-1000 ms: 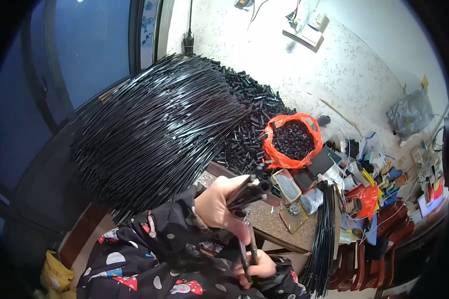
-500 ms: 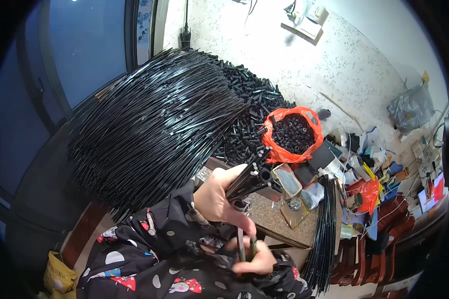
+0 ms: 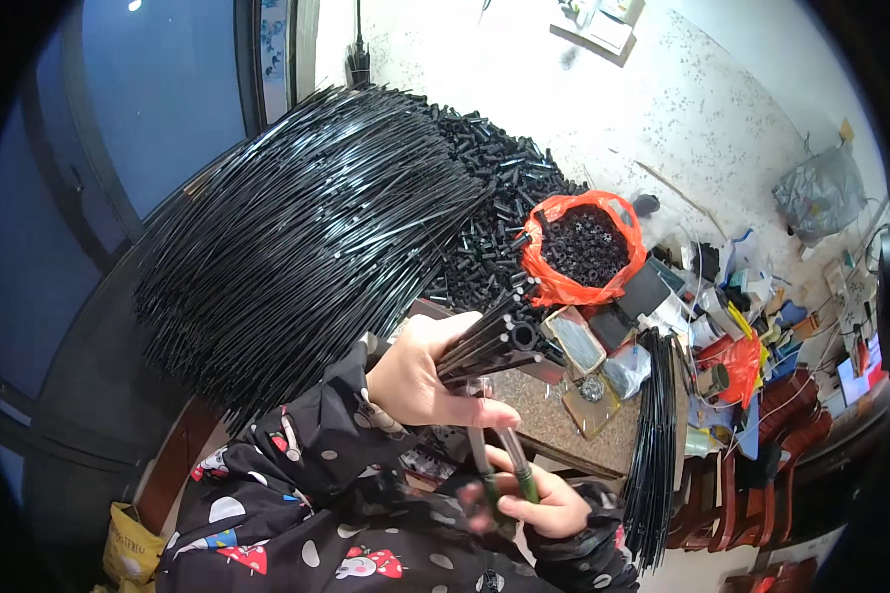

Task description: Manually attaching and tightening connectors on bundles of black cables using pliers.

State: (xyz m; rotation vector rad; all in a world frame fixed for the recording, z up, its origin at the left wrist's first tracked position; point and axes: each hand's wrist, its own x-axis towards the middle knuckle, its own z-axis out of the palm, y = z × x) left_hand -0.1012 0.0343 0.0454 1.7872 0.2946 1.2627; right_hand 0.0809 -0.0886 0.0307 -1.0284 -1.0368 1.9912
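Note:
My left hand (image 3: pixel 415 381) is closed around a bundle of thin black rods (image 3: pixel 480 346). The rods' pale cut ends point up and to the right, with a wider hollow black tube (image 3: pixel 522 336) among them. Below the bundle, my right hand (image 3: pixel 556 506) grips a plier-like metal tool (image 3: pixel 526 482) by its two green handles, which stand apart. The tool's upper end lies by my left thumb and is partly hidden, so I cannot tell what it bites on. Some right-hand fingers are blurred.
A large heap of long black rods (image 3: pixel 297 247) fills the left, beside a pile of short black tubes (image 3: pixel 509 168). An orange-red bag (image 3: pixel 561 290) holds small black parts. More rods (image 3: pixel 653 445) hang over the table edge (image 3: pixel 613 460). Clutter (image 3: pixel 732 346) crowds the right.
The tool's green handles have spread apart and show more clearly, as my right hand shifts right. My left hand has moved slightly left and up, still holding the rods.

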